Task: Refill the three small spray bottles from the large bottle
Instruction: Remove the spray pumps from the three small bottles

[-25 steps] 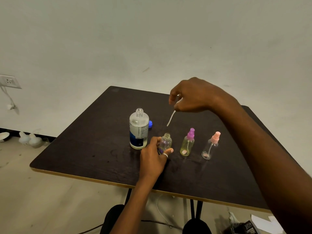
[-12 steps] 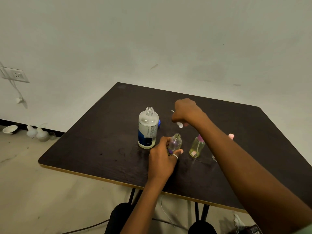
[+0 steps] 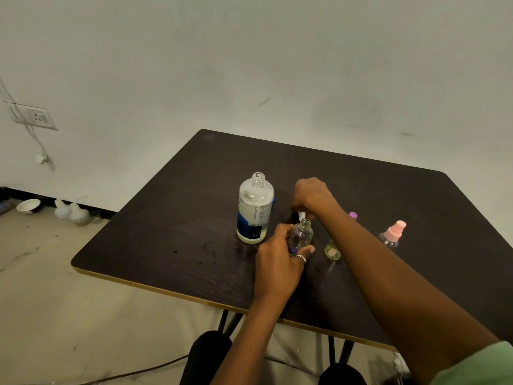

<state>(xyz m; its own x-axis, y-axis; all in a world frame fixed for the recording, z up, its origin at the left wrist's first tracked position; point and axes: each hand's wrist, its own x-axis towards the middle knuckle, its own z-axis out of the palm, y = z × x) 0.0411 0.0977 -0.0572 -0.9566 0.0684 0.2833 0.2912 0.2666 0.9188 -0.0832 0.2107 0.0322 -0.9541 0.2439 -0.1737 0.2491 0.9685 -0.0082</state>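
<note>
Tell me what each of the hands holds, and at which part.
The left hand grips the open small bottle around its lower body. The right hand pinches the white spray head; where exactly is hidden.

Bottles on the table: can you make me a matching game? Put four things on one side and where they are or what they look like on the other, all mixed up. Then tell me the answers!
Things:
1. big bottle
2. open small bottle
3. pink-top bottle
4. white sprayer

Clues:
A. pinched in the right hand
B. farthest right, nobody touching it
C. held by the left hand
D. blue and white label, no cap

Pairs: 1-D, 2-C, 3-B, 4-A
</note>
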